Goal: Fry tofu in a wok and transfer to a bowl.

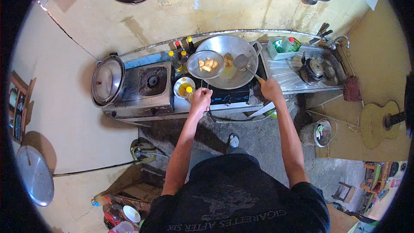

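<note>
My left hand (pixel 201 100) grips the handle of a round metal strainer (pixel 193 68), which is held over the left side of a large wok (pixel 220 42). Several golden-brown fried pieces (pixel 208 65) lie in the strainer. My right hand (pixel 271 89) holds a spatula (pixel 241 61) by its wooden handle, with its blade inside the wok. Left of that blade, some more browned food (pixel 228 60) sits in the wok, near a little yellowish liquid. The strainer hides part of the wok's left side.
Left of the wok stand several sauce bottles (pixel 176 61) and a white bowl (pixel 176 90) of yellow liquid. A second burner (pixel 153 81) and stacked lids (pixel 106 81) are further left. To the right are a plastic container (pixel 275 54), a kettle (pixel 311 71) and a metal sink (pixel 336 82).
</note>
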`<action>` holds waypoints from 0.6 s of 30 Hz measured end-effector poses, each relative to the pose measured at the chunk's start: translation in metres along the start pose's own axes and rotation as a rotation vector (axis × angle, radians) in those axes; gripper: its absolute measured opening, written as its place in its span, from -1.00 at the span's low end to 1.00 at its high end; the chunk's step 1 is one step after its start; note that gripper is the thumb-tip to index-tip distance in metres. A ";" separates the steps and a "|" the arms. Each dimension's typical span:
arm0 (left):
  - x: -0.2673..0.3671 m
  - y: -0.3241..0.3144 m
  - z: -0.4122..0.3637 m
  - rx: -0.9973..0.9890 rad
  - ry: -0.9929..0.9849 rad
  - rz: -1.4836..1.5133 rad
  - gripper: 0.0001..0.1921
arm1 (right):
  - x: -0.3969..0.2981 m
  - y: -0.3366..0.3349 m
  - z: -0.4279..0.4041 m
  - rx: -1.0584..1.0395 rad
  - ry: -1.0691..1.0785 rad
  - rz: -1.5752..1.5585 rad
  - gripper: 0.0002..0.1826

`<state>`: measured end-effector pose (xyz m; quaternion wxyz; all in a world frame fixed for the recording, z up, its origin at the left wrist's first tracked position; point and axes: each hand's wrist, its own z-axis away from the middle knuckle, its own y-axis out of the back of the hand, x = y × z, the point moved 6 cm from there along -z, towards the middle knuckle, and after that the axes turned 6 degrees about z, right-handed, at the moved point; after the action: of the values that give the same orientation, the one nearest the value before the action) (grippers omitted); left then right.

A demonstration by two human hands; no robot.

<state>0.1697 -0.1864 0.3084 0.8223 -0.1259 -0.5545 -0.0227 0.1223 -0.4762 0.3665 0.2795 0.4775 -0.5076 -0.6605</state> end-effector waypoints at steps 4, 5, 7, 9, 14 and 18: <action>0.010 -0.016 -0.009 -0.003 -0.036 0.018 -0.81 | 0.036 -0.034 -0.070 -0.066 0.066 0.136 -0.61; 0.012 -0.018 -0.014 -0.008 -0.038 0.018 -0.81 | 0.036 -0.038 -0.081 -0.085 0.105 0.197 -0.63; 0.012 0.000 -0.017 0.004 -0.049 0.027 -0.81 | -0.002 -0.018 -0.082 -0.145 0.140 0.188 -0.66; 0.015 0.007 -0.021 0.014 -0.061 0.034 -0.80 | -0.014 -0.009 -0.086 -0.185 0.156 0.192 -0.68; 0.033 0.007 -0.023 -0.009 -0.028 -0.010 -0.80 | -0.004 -0.039 -0.129 -0.254 0.515 0.546 -0.74; 0.032 0.015 -0.028 -0.053 -0.019 0.002 -0.81 | 0.012 -0.055 -0.157 -0.534 0.333 0.251 -0.68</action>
<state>0.2095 -0.1755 0.3249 0.8134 -0.1482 -0.5615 -0.0353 0.2677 -0.5316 0.3059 0.5529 0.4224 -0.3187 -0.6437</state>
